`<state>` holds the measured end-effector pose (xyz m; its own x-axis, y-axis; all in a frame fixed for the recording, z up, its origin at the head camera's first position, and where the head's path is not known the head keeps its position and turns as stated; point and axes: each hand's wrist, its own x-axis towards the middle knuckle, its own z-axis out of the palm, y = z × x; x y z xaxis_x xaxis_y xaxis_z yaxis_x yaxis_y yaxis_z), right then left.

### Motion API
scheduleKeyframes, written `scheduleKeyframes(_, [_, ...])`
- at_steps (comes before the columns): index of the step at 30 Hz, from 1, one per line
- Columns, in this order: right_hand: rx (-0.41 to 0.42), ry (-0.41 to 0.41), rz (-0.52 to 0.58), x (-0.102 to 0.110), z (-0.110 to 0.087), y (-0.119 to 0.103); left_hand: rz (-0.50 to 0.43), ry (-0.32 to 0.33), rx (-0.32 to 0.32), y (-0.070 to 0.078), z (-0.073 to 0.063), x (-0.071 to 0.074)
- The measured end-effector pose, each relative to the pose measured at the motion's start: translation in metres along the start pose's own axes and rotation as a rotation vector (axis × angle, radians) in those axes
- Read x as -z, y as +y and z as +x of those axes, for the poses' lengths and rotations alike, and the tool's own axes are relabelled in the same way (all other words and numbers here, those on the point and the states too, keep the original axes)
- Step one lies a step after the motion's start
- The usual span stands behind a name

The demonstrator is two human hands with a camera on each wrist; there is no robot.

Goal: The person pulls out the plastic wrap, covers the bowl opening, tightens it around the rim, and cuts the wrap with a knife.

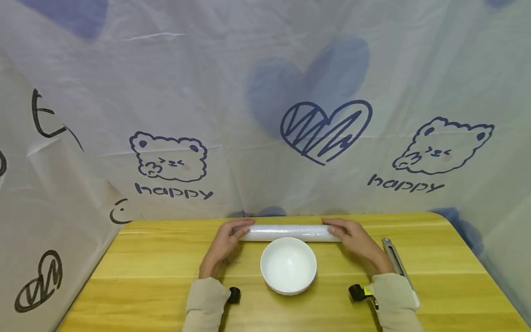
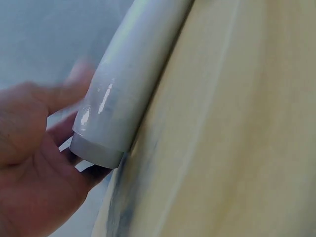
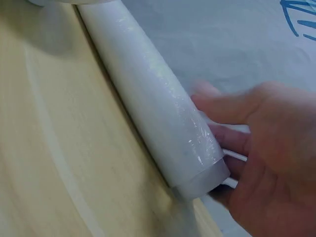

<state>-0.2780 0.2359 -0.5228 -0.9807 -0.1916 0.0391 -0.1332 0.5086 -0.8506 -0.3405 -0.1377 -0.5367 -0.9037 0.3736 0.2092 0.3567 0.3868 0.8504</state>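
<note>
A roll of cling film (image 1: 292, 232), clear wrap around a pale core, lies lengthwise across the back of the table. Its left end is gripped by my left hand (image 1: 227, 240), while my right hand (image 1: 356, 237) grips the opposite end. In the left wrist view the thumb (image 2: 79, 81) is at the side of the roll, with fingers passing behind it. The right wrist view likewise has the thumb (image 3: 212, 103) against the wrap and the fingers partly hidden behind the core's end. Just in front of the roll stands a white bowl (image 1: 288, 266), upright between the forearms.
A utility knife (image 1: 396, 258) lies right of my right forearm, partly covered by the sleeve. The wooden table (image 1: 145, 258) meets a printed cloth (image 1: 232, 115) at its back edge. Black wrist devices (image 1: 234, 295) stick out near both sleeves.
</note>
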Motion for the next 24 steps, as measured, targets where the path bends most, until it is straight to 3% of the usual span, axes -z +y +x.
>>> scheduleKeyframes(6, [0.009, -0.016, -0.049, -0.001, 0.001, 0.001, 0.02, 0.021, 0.065, 0.006, -0.001, -0.003])
scheduleKeyframes(11, [0.01, -0.023, -0.046, 0.0, -0.001, 0.005, -0.097, -0.012, 0.121, 0.007, -0.005, -0.001])
scheduleKeyframes(15, [-0.06, -0.028, 0.04, 0.004, -0.005, 0.004, -0.185, -0.041, 0.16, 0.006, -0.008, 0.001])
scheduleKeyframes(18, [-0.079, -0.056, 0.102, 0.008, -0.006, 0.004, -0.221, -0.024, 0.157, 0.002, -0.009, 0.003])
scheduleKeyframes(24, [-0.043, -0.09, 0.123, 0.008, -0.005, 0.003, -0.267, 0.023, 0.169, -0.002, -0.015, 0.01])
